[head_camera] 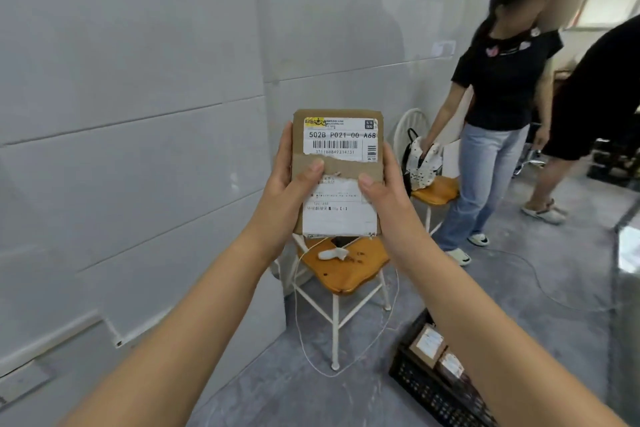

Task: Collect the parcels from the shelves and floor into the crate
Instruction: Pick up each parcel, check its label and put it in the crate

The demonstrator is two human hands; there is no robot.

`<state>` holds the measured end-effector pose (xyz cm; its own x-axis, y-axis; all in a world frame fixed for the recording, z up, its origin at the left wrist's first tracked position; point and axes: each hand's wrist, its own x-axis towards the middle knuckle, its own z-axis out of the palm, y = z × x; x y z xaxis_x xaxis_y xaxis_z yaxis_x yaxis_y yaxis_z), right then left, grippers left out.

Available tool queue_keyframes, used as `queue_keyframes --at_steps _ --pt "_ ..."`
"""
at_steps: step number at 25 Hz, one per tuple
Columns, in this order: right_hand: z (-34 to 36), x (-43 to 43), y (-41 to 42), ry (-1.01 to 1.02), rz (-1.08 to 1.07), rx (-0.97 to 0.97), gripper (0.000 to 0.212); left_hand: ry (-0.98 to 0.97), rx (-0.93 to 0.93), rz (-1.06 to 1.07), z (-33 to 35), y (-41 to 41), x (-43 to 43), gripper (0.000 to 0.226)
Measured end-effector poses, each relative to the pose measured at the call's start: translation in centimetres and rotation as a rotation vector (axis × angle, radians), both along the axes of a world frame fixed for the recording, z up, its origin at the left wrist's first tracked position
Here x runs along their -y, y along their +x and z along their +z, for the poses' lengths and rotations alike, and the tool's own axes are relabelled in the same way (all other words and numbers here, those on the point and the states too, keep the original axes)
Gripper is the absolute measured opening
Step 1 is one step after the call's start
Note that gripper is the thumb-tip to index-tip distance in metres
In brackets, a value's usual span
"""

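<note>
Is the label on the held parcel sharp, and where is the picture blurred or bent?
Head view: on the parcel the top code reads sharply, the small print is smeared; the crate looks soft; the wall seams bow from wide-angle distortion.

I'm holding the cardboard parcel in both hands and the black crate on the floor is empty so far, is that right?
Not empty: the head view shows two parcels already in the black crate. The rest holds: left hand and right hand both grip the cardboard parcel.
</note>
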<state>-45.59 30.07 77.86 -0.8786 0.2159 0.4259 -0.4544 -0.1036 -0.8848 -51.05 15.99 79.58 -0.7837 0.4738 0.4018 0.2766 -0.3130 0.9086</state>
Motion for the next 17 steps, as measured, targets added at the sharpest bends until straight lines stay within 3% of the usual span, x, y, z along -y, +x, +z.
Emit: queue_keyframes --at_steps 8,12,17 --pt "-1.3 -15.0 3.5 0.024 -0.322 0.011 0.068 -0.011 0.001 -0.320 -1.1 -0.5 -17.3 0.069" --pt "-1.5 -21.0 3.4 0.038 -0.472 0.020 0.057 -0.031 0.046 -0.446 -1.9 -2.3 -25.0 0.074" --pt "-1.3 -28.9 1.5 0.029 -0.644 0.070 0.062 -0.032 0.033 -0.576 -1.3 -5.5 -34.8 0.062"
